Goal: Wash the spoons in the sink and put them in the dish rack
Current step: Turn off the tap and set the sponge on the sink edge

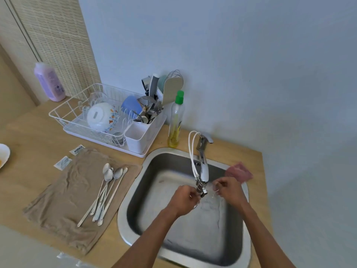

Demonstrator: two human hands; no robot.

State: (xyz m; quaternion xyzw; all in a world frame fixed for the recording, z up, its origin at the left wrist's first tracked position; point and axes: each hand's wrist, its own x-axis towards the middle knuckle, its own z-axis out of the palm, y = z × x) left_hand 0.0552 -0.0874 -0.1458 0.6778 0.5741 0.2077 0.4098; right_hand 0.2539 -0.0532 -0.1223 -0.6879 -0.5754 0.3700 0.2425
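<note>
Spoons (108, 190) bundled on towel (63, 206), lower left of frame, well apart from rack (63, 113) at upper left. Left grip (184, 199) and right grip (229, 190) close together under tap (202, 171), above sink (133, 192). Fingers curled, but blur hides whether either pinches anything: cannot tell. Likely rinsing stage. Advice: work low in stream to limit splash, rub bowl and handle, then stand spoon in rack's cup (135, 140).
</note>
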